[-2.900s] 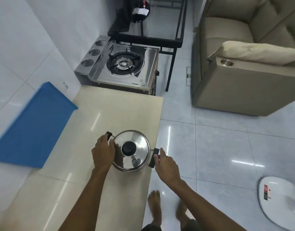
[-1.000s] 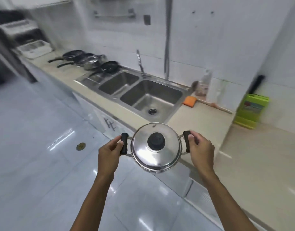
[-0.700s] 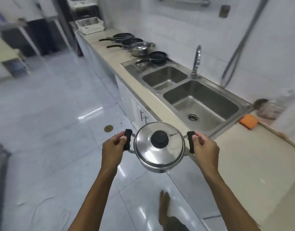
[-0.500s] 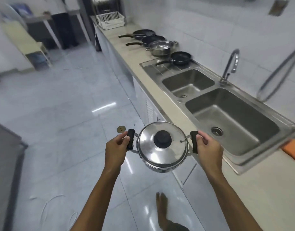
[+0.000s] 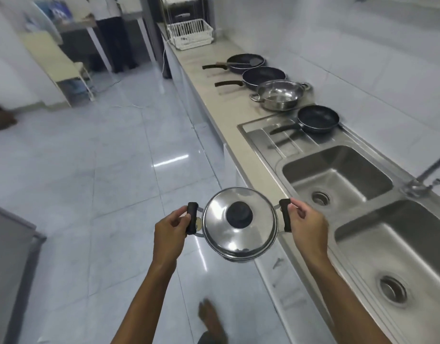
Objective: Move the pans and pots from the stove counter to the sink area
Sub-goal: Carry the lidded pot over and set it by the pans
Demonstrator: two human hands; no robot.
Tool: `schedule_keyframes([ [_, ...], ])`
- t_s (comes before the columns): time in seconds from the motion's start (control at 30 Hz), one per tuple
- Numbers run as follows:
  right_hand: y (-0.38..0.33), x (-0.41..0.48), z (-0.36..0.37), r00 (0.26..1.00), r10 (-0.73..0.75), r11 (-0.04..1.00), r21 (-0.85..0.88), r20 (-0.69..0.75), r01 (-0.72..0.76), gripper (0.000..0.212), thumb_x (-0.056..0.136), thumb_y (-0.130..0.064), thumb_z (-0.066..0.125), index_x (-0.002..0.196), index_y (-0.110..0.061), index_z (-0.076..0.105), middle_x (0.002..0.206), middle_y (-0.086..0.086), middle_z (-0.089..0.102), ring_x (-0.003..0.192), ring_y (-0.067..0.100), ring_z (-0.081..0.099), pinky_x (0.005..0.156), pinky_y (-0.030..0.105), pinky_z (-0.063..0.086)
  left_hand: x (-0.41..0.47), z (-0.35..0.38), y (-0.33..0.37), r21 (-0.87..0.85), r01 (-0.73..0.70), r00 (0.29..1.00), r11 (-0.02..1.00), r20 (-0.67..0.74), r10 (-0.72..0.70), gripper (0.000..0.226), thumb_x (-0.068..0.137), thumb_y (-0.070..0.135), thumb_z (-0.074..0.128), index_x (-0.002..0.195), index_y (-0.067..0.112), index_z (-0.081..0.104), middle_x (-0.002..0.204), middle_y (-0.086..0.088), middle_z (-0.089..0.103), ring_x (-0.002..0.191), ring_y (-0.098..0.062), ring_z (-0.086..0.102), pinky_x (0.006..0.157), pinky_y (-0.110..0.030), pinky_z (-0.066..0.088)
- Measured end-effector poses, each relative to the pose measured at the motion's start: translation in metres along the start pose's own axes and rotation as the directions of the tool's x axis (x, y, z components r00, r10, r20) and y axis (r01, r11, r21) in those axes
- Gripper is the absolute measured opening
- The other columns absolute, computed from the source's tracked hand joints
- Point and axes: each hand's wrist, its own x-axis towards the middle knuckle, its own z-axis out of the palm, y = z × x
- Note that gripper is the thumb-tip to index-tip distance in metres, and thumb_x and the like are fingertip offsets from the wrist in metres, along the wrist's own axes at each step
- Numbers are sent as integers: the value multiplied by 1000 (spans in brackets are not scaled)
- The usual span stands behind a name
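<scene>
Head view: lidded steel pot [image 5: 240,223] carried level in mid-air, out over the floor just off the counter's [image 5: 209,95] front edge, beside the nearer of the two sink basins [image 5: 335,175]. Left hand [image 5: 170,229] clenched round the left black handle [image 5: 191,218]; right hand [image 5: 307,223] clenched round the right handle [image 5: 284,214]. Lid seated, black knob [image 5: 239,216] centred.

Farther along the counter: two dark frying pans [image 5: 263,75], an open steel pot [image 5: 280,94], and a small pan [image 5: 318,118] on the drainboard [image 5: 263,137].

Best kept level so the loose lid cannot slide. Probably best lowered on bare counter near the front edge, clear of the pan handles. Both grips held until the base rests flat.
</scene>
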Motion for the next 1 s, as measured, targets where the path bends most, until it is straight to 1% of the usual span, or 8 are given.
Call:
schedule_keyframes([
  [0.17,-22,94,85,999,17,1000,19,-41,-17,28,97,-19,60,121,-13,73,101,5,77,82,8,69,64,7,52,142,7,18,6,-7,999,1000,40,7,26,96,18,63,116,29,76,89,4,81,79,-15,77,68,-25,52],
  [0.3,-53,163,144,994,83,995,53,-73,-79,28,98,-21,61,123,-14,72,100,6,77,80,4,69,61,14,57,261,14,50,54,-35,993,998,114,28,26,96,21,64,105,43,74,80,13,80,79,-12,75,70,-27,55],
  [0.4,-75,222,184,990,106,991,89,-96,-97,28,98,-20,61,125,-14,70,95,2,72,78,-5,63,51,3,48,350,25,81,83,-82,983,993,173,67,27,99,19,61,122,28,72,92,2,80,84,-13,75,77,-32,59],
  [0.5,-94,276,220,976,163,982,119,-142,-146,28,97,-20,62,124,-16,71,97,2,75,80,-5,66,57,6,52,429,39,108,90,-98,978,991,193,79,28,99,18,62,125,23,71,94,0,78,75,-5,74,74,-28,58],
  [0.6,-103,332,254,960,213,968,174,-183,-181,27,95,-19,64,119,-17,74,98,0,77,83,-1,70,75,26,61,507,59,128,80,-117,968,990,233,96,28,98,17,64,124,21,72,92,2,78,70,-1,74,65,-18,55],
  [0.73,-101,412,299,940,258,956,199,-225,-215,26,93,-21,65,116,-18,75,85,-9,74,70,-16,65,57,2,46,606,97,148,113,-124,957,986,275,89,27,97,14,63,121,17,74,89,-5,80,68,-8,74,56,-12,50],
  [0.83,-100,472,331,915,330,935,213,-232,-283,26,93,-21,65,117,-17,75,91,1,76,67,-18,64,52,1,43,672,126,164,140,-101,949,985,311,53,28,98,16,62,124,15,72,97,-10,78,79,-16,74,62,-19,51],
  [1.0,-109,551,371,859,419,902,243,-292,-357,27,94,-21,65,119,-18,73,98,3,77,88,9,72,73,23,56,777,178,196,218,-125,922,968,386,32,29,100,22,60,126,16,71,103,-6,76,89,-18,73,71,-24,55],
])
